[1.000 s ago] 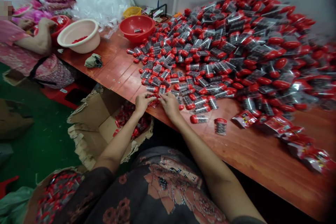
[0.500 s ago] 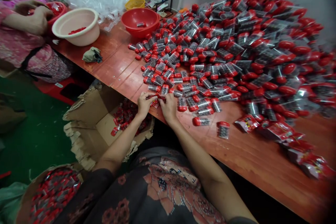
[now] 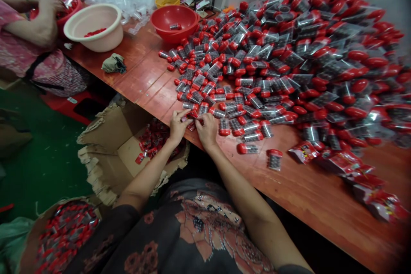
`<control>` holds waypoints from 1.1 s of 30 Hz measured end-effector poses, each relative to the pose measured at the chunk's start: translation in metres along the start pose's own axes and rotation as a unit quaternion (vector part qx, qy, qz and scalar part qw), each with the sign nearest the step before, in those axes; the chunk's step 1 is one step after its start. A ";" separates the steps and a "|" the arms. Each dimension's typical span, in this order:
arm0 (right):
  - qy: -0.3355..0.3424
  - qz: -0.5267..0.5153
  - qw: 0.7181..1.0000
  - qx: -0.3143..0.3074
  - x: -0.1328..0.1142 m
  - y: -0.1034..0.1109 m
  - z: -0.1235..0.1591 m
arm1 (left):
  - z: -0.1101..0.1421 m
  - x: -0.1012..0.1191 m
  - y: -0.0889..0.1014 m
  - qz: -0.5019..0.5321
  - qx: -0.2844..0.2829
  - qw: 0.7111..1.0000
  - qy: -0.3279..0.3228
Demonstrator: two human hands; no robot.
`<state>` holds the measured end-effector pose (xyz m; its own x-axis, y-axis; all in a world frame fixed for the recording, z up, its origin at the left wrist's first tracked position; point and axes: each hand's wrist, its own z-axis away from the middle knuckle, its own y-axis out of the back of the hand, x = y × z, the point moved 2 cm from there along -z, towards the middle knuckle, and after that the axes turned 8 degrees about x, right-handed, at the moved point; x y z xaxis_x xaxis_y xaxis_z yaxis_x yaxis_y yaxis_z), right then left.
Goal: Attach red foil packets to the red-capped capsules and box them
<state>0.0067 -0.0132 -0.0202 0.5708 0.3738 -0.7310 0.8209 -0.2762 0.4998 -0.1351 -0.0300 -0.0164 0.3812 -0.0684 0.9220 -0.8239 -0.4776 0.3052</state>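
At far left, the frame edge cuts off a co-worker's hand (image 3: pixel 45 15) over a red bowl (image 3: pixel 69 6). Below the table edge sits an open cardboard box (image 3: pixel 105 154) of red packets (image 3: pixel 154 139). From here, the left hand (image 3: pixel 177 126) and right hand (image 3: pixel 206 130) meet at the wooden table's (image 3: pixel 141 68) edge, fingertips pinching a small red packet (image 3: pixel 192 115), mostly hidden, its print unreadable. Those fingertips sit closer together than in the earlier frame. Rightward spread red-capped bottles (image 3: pixel 224 126).
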 end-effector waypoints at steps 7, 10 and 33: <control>0.030 0.017 0.999 -0.040 -0.002 -0.005 0.003 | -0.002 0.003 0.001 -0.132 -0.043 0.990 -0.007; 0.011 -0.005 0.999 -0.043 0.000 -0.003 0.000 | -0.011 0.008 0.002 -0.217 -0.112 0.970 0.000; -0.065 -0.214 0.924 -0.310 -0.065 0.138 0.012 | 0.011 0.000 0.071 -0.025 0.001 1.000 0.012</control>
<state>0.0826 -0.0859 0.0911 0.2174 0.2112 -0.9529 0.8448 0.4482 0.2921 -0.1889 -0.0732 0.0024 0.4111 -0.0232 0.9113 -0.8033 -0.4818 0.3502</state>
